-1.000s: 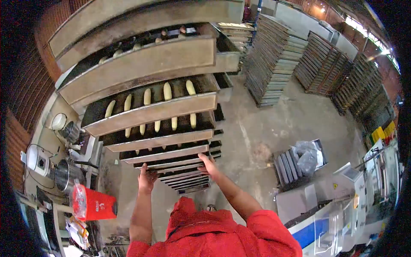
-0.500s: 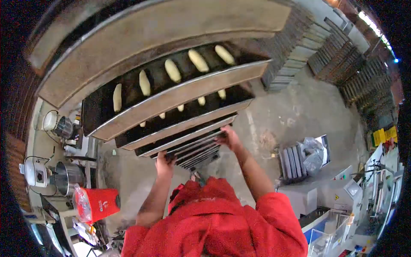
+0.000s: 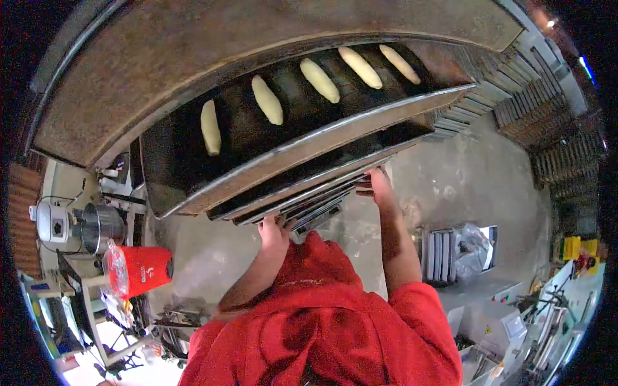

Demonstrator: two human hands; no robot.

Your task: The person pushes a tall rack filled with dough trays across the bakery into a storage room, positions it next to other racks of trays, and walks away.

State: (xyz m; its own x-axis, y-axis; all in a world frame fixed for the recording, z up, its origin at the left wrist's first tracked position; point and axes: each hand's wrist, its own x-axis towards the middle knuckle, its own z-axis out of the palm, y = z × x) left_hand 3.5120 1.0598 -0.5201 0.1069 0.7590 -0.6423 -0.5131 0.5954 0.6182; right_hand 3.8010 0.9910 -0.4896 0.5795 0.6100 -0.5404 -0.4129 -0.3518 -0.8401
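Note:
In front of me rises a stack of dark metal baking trays [image 3: 335, 143], one above another. On an upper tray several long pale dough pieces [image 3: 320, 80] lie side by side, apart from each other. My left hand [image 3: 275, 228] has its fingers curled over the near edge of a lower tray, at its left end. At the right end, my right hand [image 3: 380, 185] grips the tray edge, fingers partly hidden behind it. Whether both hands hold the very same tray is hard to make out.
A red bucket [image 3: 145, 270] with a plastic liner stands at left, near a mixer with a metal bowl [image 3: 103, 227]. On the right are upright grey trays [image 3: 440, 256] with clear plastic, a grey machine [image 3: 496, 328], and more stacked trays [image 3: 534, 96] farther back.
The upper tray with dough looks larger and has shifted right in view. Dough on the tray below has gone out of sight. Both hands sit farther right, still at the tray edges.

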